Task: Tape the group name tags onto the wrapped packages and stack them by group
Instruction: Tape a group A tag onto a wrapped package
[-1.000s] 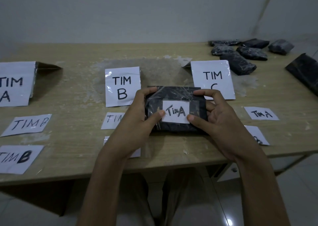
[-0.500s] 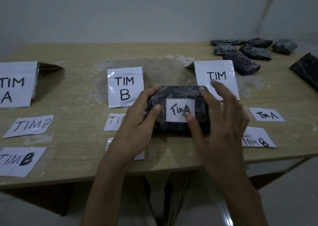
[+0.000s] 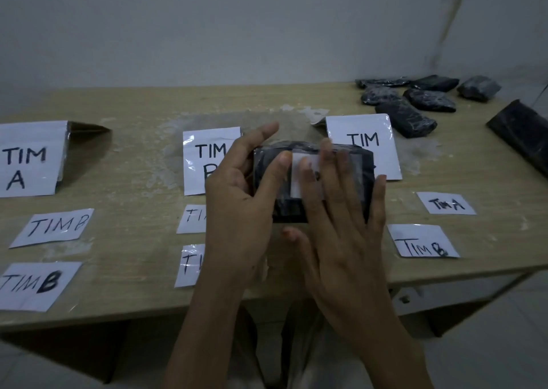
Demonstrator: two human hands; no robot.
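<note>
A black wrapped package (image 3: 289,208) is tilted up near the table's middle, with a white "TIM A" name tag (image 3: 298,178) on its face. My left hand (image 3: 240,199) grips the package's left end, thumb on the tag's left edge. My right hand (image 3: 341,225) lies flat with straight fingers across the tag and the package's right half, hiding most of the writing. Loose name tags lie around: "TIM A" (image 3: 446,203) and "TIM B" (image 3: 424,242) on the right, "TIM B" (image 3: 53,227) and another "TIM B" (image 3: 35,285) on the left.
Large group signs lie on the wooden table (image 3: 133,181): "TIM A" (image 3: 29,159) far left, "TIM B" (image 3: 204,154) centre, a third "TIM" sign (image 3: 367,139) behind the package. Several black wrapped packages (image 3: 415,107) sit at the back right, one long one (image 3: 522,133) at the right edge.
My right hand has moved from the package's right end to lie flat over the tag. The package has tilted up a little and the view has shifted closer.
</note>
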